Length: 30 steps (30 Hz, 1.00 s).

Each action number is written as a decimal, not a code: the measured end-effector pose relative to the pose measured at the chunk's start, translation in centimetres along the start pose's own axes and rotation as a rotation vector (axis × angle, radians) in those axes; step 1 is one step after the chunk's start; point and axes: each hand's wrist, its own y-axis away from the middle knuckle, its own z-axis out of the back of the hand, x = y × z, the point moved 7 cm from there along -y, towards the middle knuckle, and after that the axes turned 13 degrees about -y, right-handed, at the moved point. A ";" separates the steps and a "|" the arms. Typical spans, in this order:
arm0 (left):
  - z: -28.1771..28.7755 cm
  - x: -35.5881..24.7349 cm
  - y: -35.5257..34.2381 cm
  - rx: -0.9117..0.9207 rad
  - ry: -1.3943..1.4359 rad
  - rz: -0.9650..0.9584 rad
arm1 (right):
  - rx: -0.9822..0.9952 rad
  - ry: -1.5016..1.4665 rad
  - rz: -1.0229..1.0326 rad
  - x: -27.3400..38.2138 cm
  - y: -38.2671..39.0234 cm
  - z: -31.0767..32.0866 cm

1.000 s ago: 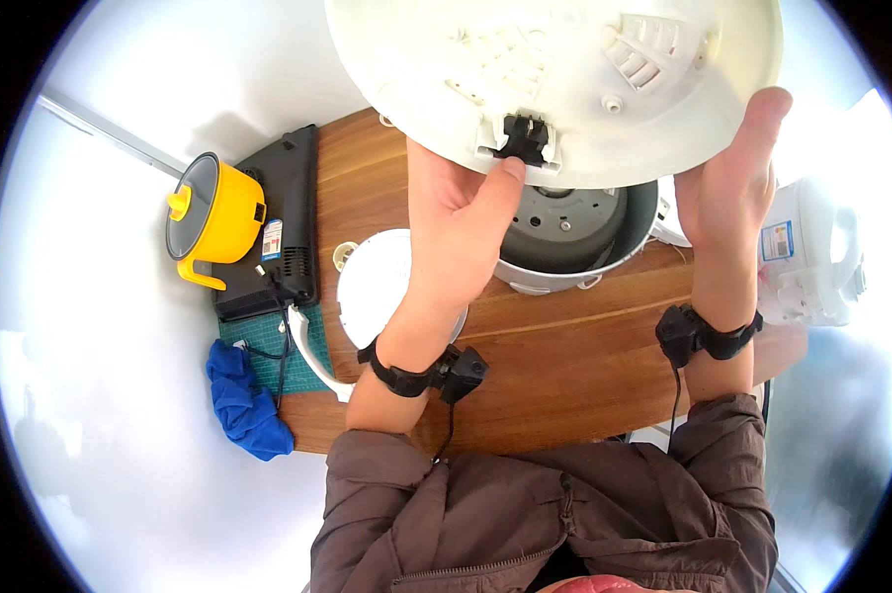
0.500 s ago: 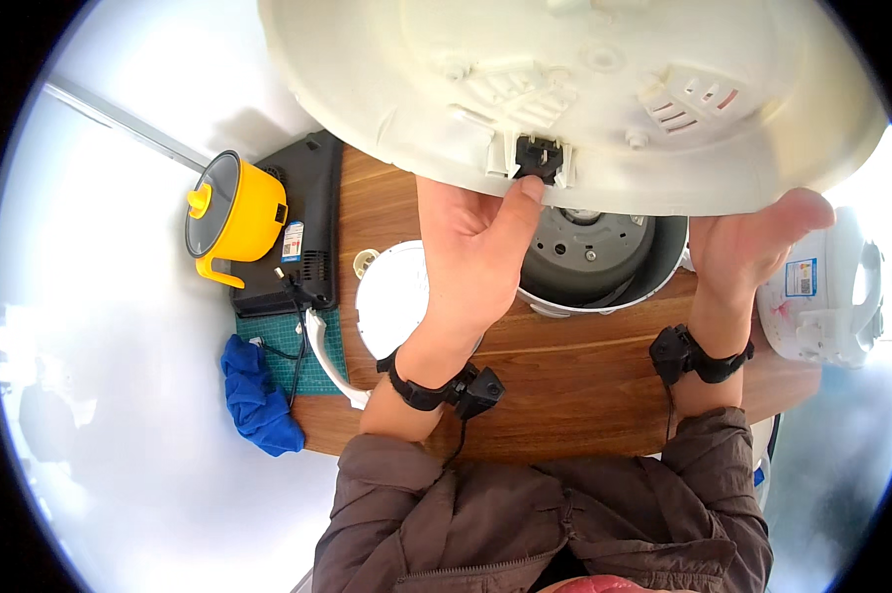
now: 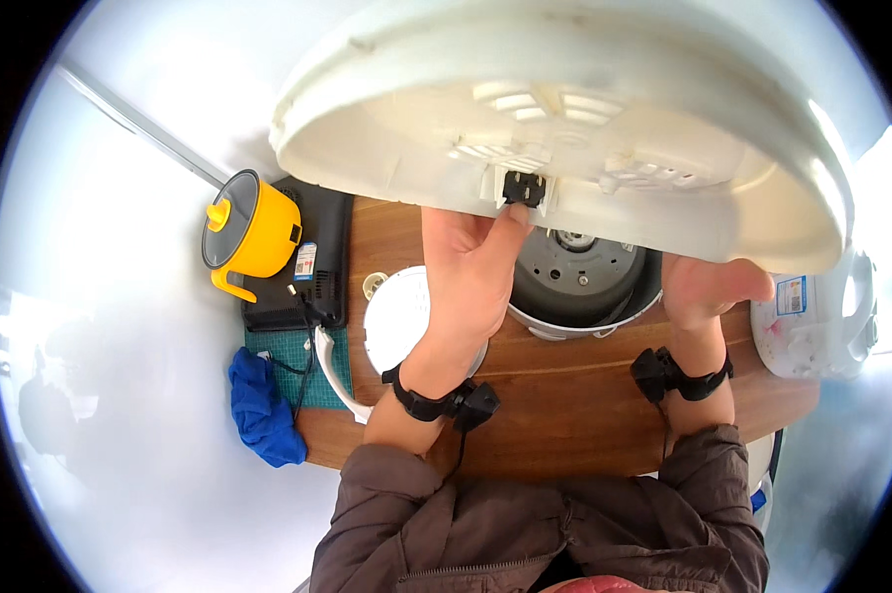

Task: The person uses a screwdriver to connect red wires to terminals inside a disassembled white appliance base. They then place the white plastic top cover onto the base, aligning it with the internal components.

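Both my hands hold up a shallow white plastic base cover (image 3: 386, 148), its hollow inside facing me and vent slots in its floor. At its near rim sits a black power socket (image 3: 523, 188) with metal pins. My left hand (image 3: 470, 287) grips that rim, thumb against the socket's lower edge and fingers hidden behind the cover. Farther right, my right hand (image 3: 708, 289) supports the rim; its thumb sticks out and its other fingers are mostly hidden. Below and partly behind the cover lies an open cooker body (image 3: 584, 277) with a grey metal underside showing.
On the left, a yellow pot (image 3: 268, 232) with a lid rests on a black appliance (image 3: 322, 212). Near it are a green mat (image 3: 327, 381), a blue cloth (image 3: 263, 415), a white handle (image 3: 337, 371) and a white disc (image 3: 396, 311). A white appliance (image 3: 811, 331) stands at right.
The cover has tilted, so more of its far wall and outer rim shows. My right hand has moved left with it. My left thumb stays by the socket. The whole view has shifted slightly.
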 end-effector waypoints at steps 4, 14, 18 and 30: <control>0.0 -0.3 0.1 0.027 -0.011 -0.029 | 0.247 -0.116 0.007 0.1 -0.3 1.6; -1.6 -0.6 0.1 0.237 -0.043 -0.116 | -0.341 0.109 -0.277 0.6 -3.5 -7.0; -1.9 -0.9 0.2 0.226 -0.035 -0.105 | -0.325 -0.098 -0.394 -0.6 -3.8 -6.9; -3.7 -3.5 1.8 0.357 -0.215 -0.301 | -0.388 -0.653 -0.825 -4.0 -2.6 -4.7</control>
